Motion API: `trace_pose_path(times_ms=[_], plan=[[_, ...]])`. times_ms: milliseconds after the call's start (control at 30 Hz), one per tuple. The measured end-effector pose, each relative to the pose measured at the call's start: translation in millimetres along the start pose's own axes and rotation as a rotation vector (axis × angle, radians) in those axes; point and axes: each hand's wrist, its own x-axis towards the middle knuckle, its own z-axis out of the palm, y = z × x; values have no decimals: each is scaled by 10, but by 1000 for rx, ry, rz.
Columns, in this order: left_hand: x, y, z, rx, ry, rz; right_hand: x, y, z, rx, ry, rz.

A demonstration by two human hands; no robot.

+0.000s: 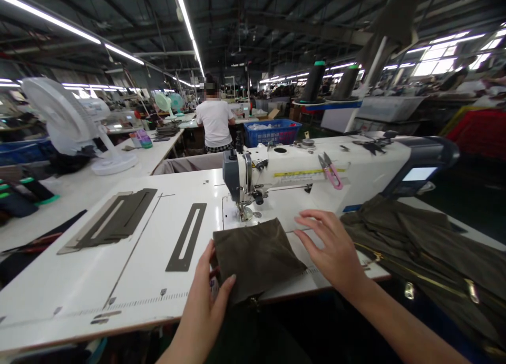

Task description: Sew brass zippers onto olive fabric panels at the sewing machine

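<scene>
A folded piece of dark olive fabric [256, 253] lies at the table's front edge, below the needle area of a white sewing machine [272, 169]. My left hand [209, 290] grips its left side, thumb on top and the other fingers partly hidden underneath. Just off the fabric's right edge, my right hand [326, 245] hovers with fingers curved and apart, nothing between them. To the left of the fabric lies a flat slotted strip [186, 237]. Zippered olive fabric [427, 253] is heaped right of my right hand.
Stacked cut pieces [118, 216] lie on the left of the sewing table [138, 279]. Pink-handled snips [332, 171] rest against the machine arm. A white fan [114, 161] stands on the neighbouring table. Beyond the machine are a blue crate [272, 134] and a person in a white shirt [215, 121].
</scene>
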Motion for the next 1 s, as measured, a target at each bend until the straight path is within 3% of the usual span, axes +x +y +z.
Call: trace_pose_path(times_ms=[67,100,167,233,300,433,600,667,733,833,900,1000], plan=[[-62,-26,-81,189,93,146,-143,-43,30,102,-130,-128],[-82,-26,-113,270,80,238,-221,-60,38,145,-229,-174],[-96,-19,-140,371,-49,404,-362,-77,56,187,-411,-215],[-82,-24,-113,404,-212,470,-472,-63,94,189,-514,-200],[-53,-46,-54,376,-309,422,-540,-25,140,200,-540,-163],[42,12,10,152,-302,227,-437,38,75,292,-476,-50],[149,421,45,-328,-302,-167,261,-62,-438,374,-388,184],[128,507,136,-487,-348,-255,534,-97,-513,269,-370,145],[66,458,248,-595,-383,-336,685,-82,-364,115,-438,11],[-57,204,314,-563,-469,-459,658,-9,204,-131,-657,-154],[-98,34,233,-288,-500,-334,545,9,643,-122,-720,-224],[3,-73,1,199,-407,-56,412,-63,1133,-76,-740,-274]])
